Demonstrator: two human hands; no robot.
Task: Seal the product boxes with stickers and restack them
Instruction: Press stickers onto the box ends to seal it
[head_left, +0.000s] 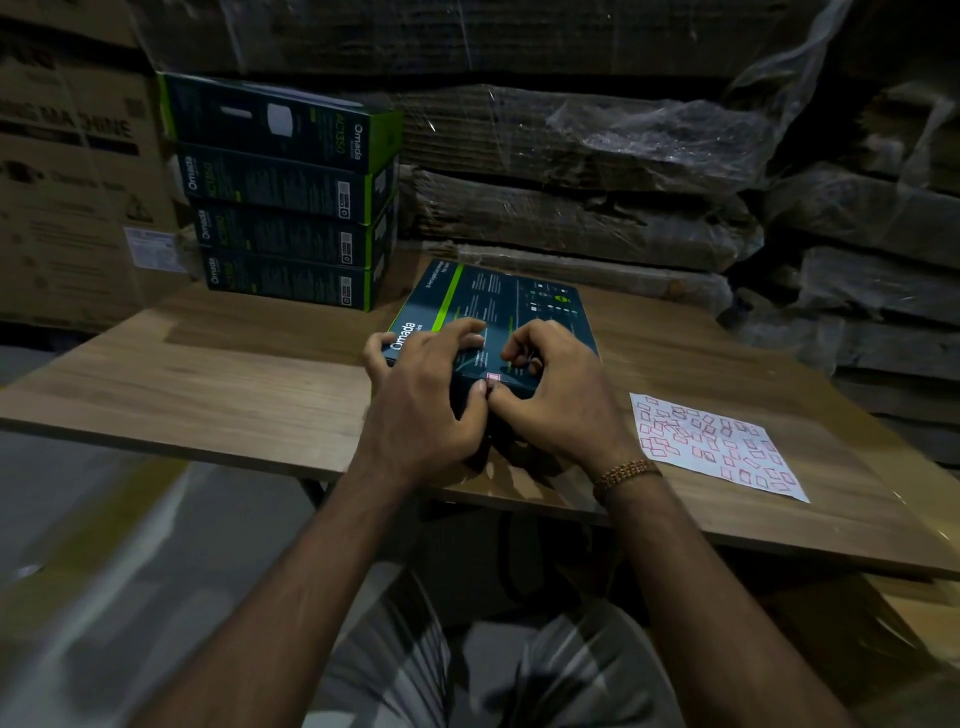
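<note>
Head view: dark product box (498, 317) lies flat on the wooden table (218, 374), under both hands, near edge toward the person. Left hand (423, 395) grasps the box's near left corner, fingers curled over the top face, thumb at the front edge. Right hand (550, 387) sits just right of the left hand, fingers curled on the top face, thumb pressing at the front edge, thumb tips of both hands meeting. Small pink-outlined sticker (493, 378) sits on the box's near edge right between the two thumbs, touching them; whether it folds over onto the front face cannot be told. Beaded bracelet (623, 475) on the right wrist. Sticker sheet (717, 447), white with many red-outlined stickers, lies flat on the table just right of the right hand. Stack of four matching boxes (285, 208) stands beyond and left of the left hand, at the table's far edge. Plastic-wrapped cardboard bundles (597, 156) behind, past both hands.
</note>
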